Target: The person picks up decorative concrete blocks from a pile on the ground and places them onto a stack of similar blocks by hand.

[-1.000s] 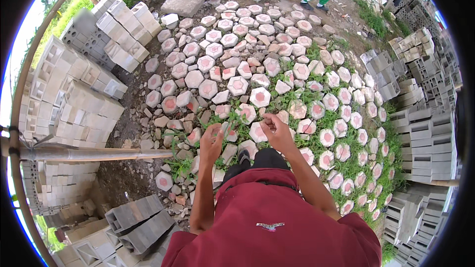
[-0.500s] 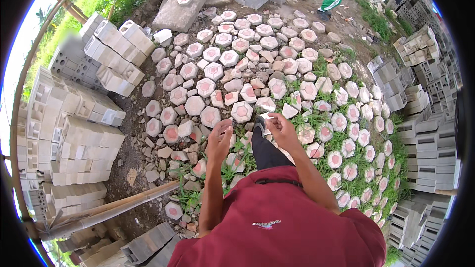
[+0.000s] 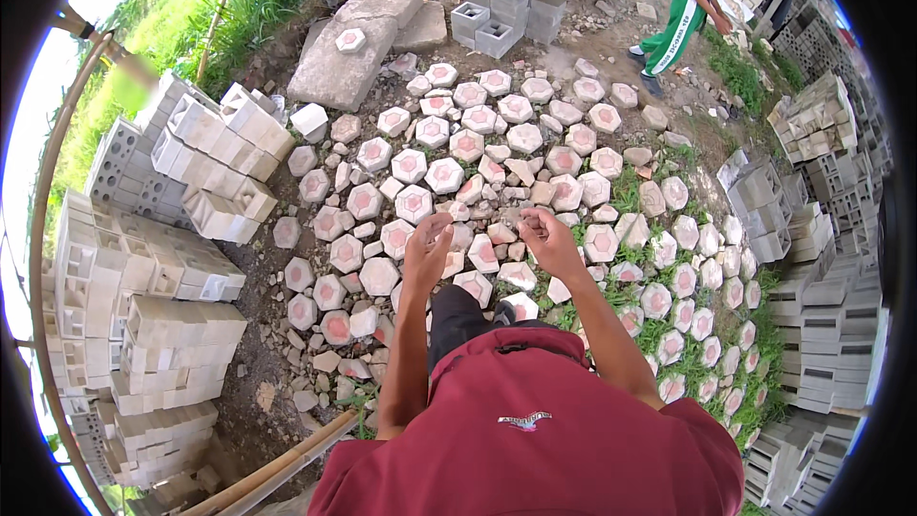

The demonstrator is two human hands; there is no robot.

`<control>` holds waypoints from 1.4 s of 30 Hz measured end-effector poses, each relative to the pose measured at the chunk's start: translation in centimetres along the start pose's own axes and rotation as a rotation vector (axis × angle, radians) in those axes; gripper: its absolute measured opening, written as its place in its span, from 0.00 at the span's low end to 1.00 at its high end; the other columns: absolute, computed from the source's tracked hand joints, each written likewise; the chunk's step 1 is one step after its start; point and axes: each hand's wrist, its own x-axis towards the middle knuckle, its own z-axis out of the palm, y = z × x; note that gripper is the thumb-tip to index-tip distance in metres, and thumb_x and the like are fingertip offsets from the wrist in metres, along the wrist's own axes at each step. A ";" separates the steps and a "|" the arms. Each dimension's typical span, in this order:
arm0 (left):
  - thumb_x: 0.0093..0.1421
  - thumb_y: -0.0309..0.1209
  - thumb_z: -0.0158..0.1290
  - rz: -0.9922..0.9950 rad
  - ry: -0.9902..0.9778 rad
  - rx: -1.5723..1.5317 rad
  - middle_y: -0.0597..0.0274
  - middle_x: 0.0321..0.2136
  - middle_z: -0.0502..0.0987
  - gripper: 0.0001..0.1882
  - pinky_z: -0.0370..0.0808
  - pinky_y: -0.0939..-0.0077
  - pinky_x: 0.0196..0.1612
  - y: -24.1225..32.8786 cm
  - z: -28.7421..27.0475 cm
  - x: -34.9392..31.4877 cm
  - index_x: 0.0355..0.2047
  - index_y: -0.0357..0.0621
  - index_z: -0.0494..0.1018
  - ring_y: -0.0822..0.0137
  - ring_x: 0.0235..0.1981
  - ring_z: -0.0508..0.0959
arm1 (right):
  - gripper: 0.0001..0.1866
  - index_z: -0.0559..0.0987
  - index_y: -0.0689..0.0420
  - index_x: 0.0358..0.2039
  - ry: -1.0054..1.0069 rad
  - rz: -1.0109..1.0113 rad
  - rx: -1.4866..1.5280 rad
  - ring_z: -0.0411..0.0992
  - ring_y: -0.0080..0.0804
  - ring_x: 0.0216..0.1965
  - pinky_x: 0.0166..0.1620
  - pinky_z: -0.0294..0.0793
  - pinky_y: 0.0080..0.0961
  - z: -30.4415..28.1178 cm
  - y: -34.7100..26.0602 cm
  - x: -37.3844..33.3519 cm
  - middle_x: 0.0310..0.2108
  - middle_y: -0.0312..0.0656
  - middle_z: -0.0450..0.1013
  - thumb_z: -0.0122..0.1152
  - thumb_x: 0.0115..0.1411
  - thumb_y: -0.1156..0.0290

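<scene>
Fingers (image 3: pixel 441 221) loosely curled on both left hand (image 3: pixel 427 250) and right hand (image 3: pixel 552 242), nothing grasped; hexagonal pavers (image 3: pixel 413 203) lie on the ground (image 3: pixel 250 377) below and ahead. Loose rubble (image 3: pixel 522 171) and uneven gaps between pavers could roll under or catch a shoe (image 3: pixel 504 311), risking a stumble. Both forearms (image 3: pixel 403 354) reach forward from the body, hands apart, roughly level.

A head-worn fisheye camera looks steeply down from close above the maroon shirt (image 3: pixel 535 430) and faces forward, past the left hand (image 3: pixel 428 247) and the right hand (image 3: pixel 551 243), to gray blocks (image 3: pixel 509 2) far off across the pavers (image 3: pixel 443 175).
</scene>
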 end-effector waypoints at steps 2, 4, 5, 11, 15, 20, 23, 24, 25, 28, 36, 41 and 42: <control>0.65 0.30 0.50 -0.004 0.000 -0.034 0.55 0.44 0.77 0.15 0.72 0.74 0.50 -0.4 0.0 3.6 0.49 0.36 0.71 0.66 0.49 0.76 | 0.19 0.73 0.63 0.48 -0.002 0.026 0.015 0.76 0.27 0.34 0.40 0.75 0.25 0.3 0.5 3.6 0.34 0.43 0.77 0.58 0.62 0.63; 0.65 0.29 0.51 -0.103 -0.007 -0.154 0.57 0.44 0.77 0.14 0.70 0.75 0.52 -0.6 0.0 7.2 0.47 0.35 0.72 0.68 0.49 0.75 | 0.20 0.73 0.64 0.49 0.017 0.051 0.028 0.75 0.26 0.33 0.40 0.75 0.24 0.9 1.1 7.1 0.34 0.42 0.77 0.58 0.62 0.63; 0.65 0.29 0.51 -0.099 -0.016 -0.159 0.57 0.44 0.77 0.14 0.70 0.75 0.52 -0.7 0.0 9.4 0.47 0.35 0.72 0.68 0.49 0.75 | 0.20 0.73 0.64 0.49 0.027 0.050 0.022 0.75 0.26 0.33 0.40 0.75 0.24 1.0 1.6 9.2 0.34 0.42 0.77 0.58 0.62 0.63; 0.64 0.29 0.51 -0.107 -0.063 -0.206 0.59 0.43 0.77 0.13 0.70 0.76 0.51 -2.1 -1.8 24.2 0.46 0.35 0.72 0.69 0.47 0.75 | 0.20 0.74 0.63 0.49 0.078 0.064 -0.009 0.75 0.25 0.34 0.41 0.75 0.24 2.8 2.6 23.1 0.33 0.43 0.77 0.58 0.62 0.62; 0.64 0.32 0.51 -0.061 -0.096 -0.131 0.57 0.43 0.78 0.15 0.70 0.75 0.51 -0.7 -3.8 35.3 0.47 0.35 0.72 0.68 0.47 0.76 | 0.19 0.74 0.63 0.48 0.124 0.065 0.045 0.74 0.25 0.34 0.41 0.74 0.23 3.4 1.3 33.0 0.34 0.43 0.77 0.59 0.62 0.62; 0.65 0.31 0.51 -0.043 -0.219 -0.006 0.60 0.44 0.77 0.13 0.69 0.78 0.51 2.2 -7.4 46.6 0.47 0.37 0.72 0.72 0.46 0.74 | 0.21 0.74 0.63 0.49 0.187 0.109 0.030 0.74 0.25 0.35 0.41 0.74 0.24 4.3 -1.7 41.8 0.35 0.43 0.77 0.60 0.62 0.62; 0.65 0.30 0.51 -0.083 -0.226 -0.009 0.59 0.44 0.77 0.12 0.69 0.79 0.51 2.9 -8.1 51.9 0.46 0.38 0.72 0.72 0.48 0.74 | 0.22 0.73 0.65 0.50 0.233 0.117 0.089 0.74 0.25 0.36 0.41 0.74 0.24 4.2 -1.0 46.0 0.34 0.43 0.76 0.60 0.62 0.62; 0.65 0.32 0.51 -0.060 -0.219 -0.041 0.59 0.42 0.78 0.13 0.71 0.79 0.48 2.8 -8.1 53.5 0.46 0.37 0.72 0.72 0.46 0.75 | 0.22 0.73 0.65 0.50 0.239 0.128 0.113 0.74 0.25 0.36 0.41 0.74 0.24 3.9 -0.7 47.4 0.35 0.43 0.76 0.60 0.62 0.62; 0.64 0.33 0.52 -0.039 -0.210 -0.074 0.59 0.40 0.79 0.14 0.72 0.79 0.45 2.8 -8.0 55.2 0.45 0.36 0.72 0.72 0.43 0.77 | 0.22 0.73 0.65 0.50 0.244 0.139 0.138 0.74 0.25 0.36 0.41 0.74 0.23 3.7 -0.5 48.9 0.35 0.43 0.76 0.60 0.62 0.62; 0.64 0.33 0.52 -0.069 -0.203 -0.038 0.58 0.41 0.79 0.15 0.72 0.79 0.46 2.8 -7.0 59.8 0.46 0.36 0.72 0.71 0.44 0.77 | 0.21 0.73 0.65 0.49 0.262 0.176 0.152 0.74 0.24 0.36 0.42 0.74 0.22 3.1 1.1 53.6 0.36 0.42 0.76 0.60 0.62 0.63; 0.64 0.32 0.53 -0.095 -0.184 -0.088 0.58 0.42 0.78 0.15 0.71 0.77 0.49 -1.3 -2.0 77.1 0.48 0.36 0.72 0.70 0.46 0.76 | 0.18 0.74 0.64 0.47 0.232 0.146 0.165 0.74 0.24 0.33 0.40 0.74 0.22 -0.2 8.3 73.0 0.33 0.42 0.77 0.60 0.61 0.66; 0.65 0.33 0.51 -0.241 -0.220 -0.260 0.60 0.45 0.78 0.16 0.72 0.76 0.48 1.9 1.1 87.3 0.50 0.37 0.71 0.70 0.47 0.76 | 0.18 0.74 0.63 0.47 0.161 0.081 0.117 0.75 0.26 0.34 0.39 0.75 0.24 -3.6 6.3 86.3 0.34 0.43 0.77 0.60 0.60 0.66; 0.66 0.34 0.51 -0.227 -0.271 -0.261 0.60 0.46 0.77 0.17 0.71 0.76 0.47 2.2 1.6 88.9 0.51 0.38 0.71 0.71 0.48 0.75 | 0.17 0.74 0.63 0.47 0.162 0.059 0.100 0.76 0.27 0.34 0.40 0.75 0.25 -4.2 6.0 88.1 0.33 0.43 0.77 0.59 0.60 0.66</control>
